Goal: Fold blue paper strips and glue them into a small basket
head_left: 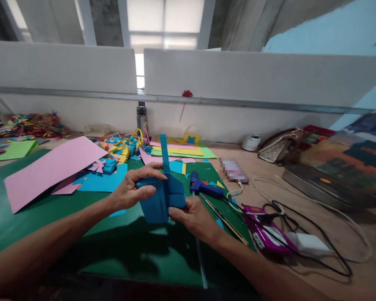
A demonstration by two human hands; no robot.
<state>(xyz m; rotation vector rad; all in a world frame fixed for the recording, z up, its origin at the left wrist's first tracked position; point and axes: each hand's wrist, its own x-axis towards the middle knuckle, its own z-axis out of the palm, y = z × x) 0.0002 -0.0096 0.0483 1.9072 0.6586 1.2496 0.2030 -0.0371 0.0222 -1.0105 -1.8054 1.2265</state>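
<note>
Between my hands, above the green mat [119,242], is a folded blue paper box [154,204] with a narrow blue strip [164,152] standing up from its top. My left hand [139,184] grips its upper left side, fingers over the top edge and thumb on the front. At the lower right, my right hand [192,215] pinches the bottom corner, thumb in front. The fingers behind the paper are hidden. Just right of the box lies a blue glue gun [207,186], with a clear glue stick [200,259] running toward the near edge.
Pink sheets [56,169] and blue paper [102,179] lie on the left. Finished-looking paper pieces [122,146] are heaped behind. A tweezers-like metal tool [224,219], a purple power strip [266,234], tangled cables [313,221], a phone [233,170] and a metal tin [316,188] occupy the right.
</note>
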